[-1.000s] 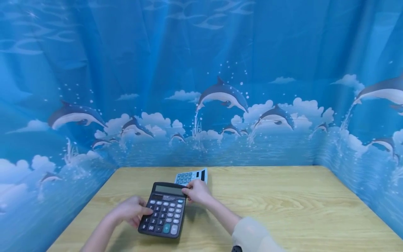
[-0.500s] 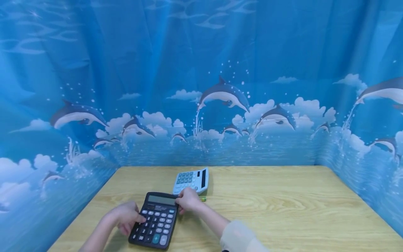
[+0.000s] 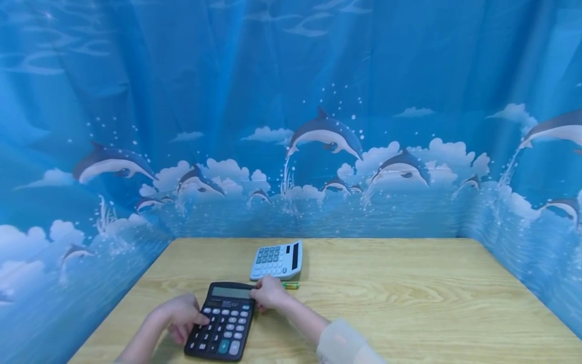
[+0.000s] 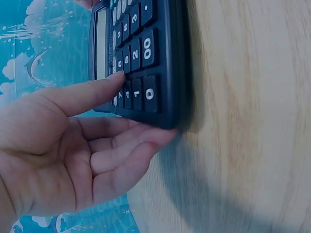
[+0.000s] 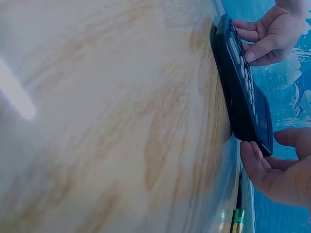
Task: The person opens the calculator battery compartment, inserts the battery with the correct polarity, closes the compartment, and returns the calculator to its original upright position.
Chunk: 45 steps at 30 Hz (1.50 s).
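Observation:
A black desk calculator (image 3: 219, 323) with a grey display is held between both hands, low over the table at the front left. My left hand (image 3: 181, 314) grips its left edge; in the left wrist view the thumb (image 4: 99, 92) lies on the number keys and the fingers are bent under the body. At the upper right corner my right hand (image 3: 271, 292) pinches the calculator, with the thumb by the display and the fingers below, as the right wrist view shows. Beyond the right hand lies a green and gold battery (image 3: 291, 285).
Behind the battery stands a light blue calculator (image 3: 276, 260), turned sideways with its display to the right. The wooden table (image 3: 386, 303) extends to the right. A blue curtain printed with dolphins (image 3: 291, 101) encloses the back and sides.
Both hands have brought the black calculator toward the front left and lower. The light blue calculator and the battery, earlier partly or wholly covered, now show more fully.

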### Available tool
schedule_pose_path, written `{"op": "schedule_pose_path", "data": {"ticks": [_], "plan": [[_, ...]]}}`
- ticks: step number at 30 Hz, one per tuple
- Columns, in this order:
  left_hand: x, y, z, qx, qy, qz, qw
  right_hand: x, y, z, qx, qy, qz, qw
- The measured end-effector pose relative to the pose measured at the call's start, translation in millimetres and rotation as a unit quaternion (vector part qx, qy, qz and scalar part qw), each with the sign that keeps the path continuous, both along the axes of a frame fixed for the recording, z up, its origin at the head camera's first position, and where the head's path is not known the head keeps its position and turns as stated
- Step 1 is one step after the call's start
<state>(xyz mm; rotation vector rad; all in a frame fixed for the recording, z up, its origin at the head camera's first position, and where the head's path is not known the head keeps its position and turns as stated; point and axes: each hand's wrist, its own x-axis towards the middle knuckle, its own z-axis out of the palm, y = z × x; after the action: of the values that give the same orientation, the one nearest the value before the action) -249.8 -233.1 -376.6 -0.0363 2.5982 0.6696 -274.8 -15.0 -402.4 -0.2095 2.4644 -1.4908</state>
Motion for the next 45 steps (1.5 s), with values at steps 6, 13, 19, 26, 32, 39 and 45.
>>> {"op": "schedule_pose_path", "data": {"ticks": [6, 13, 19, 26, 32, 39, 45], "plan": [[-1.5, 3, 2.9, -0.006, -0.016, 0.008, 0.9998, 0.9, -1, -0.3, 0.004, 0.013, 0.003, 1.0], [-1.0, 5, 2.9, -0.016, -0.013, 0.013, 0.9997, 2.0, 0, -2.0, 0.011, 0.021, 0.021, 1.0], [-2.4, 7, 2.2, -0.024, -0.01, 0.015, 0.9996, 1.7, 3, 1.1, -0.007, 0.004, 0.032, 0.999], [-7.2, 10, 6.6, -0.048, -0.013, 0.02, 0.9985, 1.3, 12, 5.1, 0.037, 0.03, 0.078, 0.996], [-16.0, 21, 24.8, -0.082, 0.048, 0.021, 0.9952, 0.3, 24, 9.7, 0.204, 0.131, 0.125, 0.962], [-20.0, 40, 33.6, -0.075, 0.12, 0.029, 0.9895, -2.3, 40, 16.1, 0.229, 0.193, 0.124, 0.946], [-31.1, 59, 30.9, -0.041, 0.192, 0.045, 0.9795, -8.2, 61, 25.2, 0.181, 0.218, 0.077, 0.956]]}}
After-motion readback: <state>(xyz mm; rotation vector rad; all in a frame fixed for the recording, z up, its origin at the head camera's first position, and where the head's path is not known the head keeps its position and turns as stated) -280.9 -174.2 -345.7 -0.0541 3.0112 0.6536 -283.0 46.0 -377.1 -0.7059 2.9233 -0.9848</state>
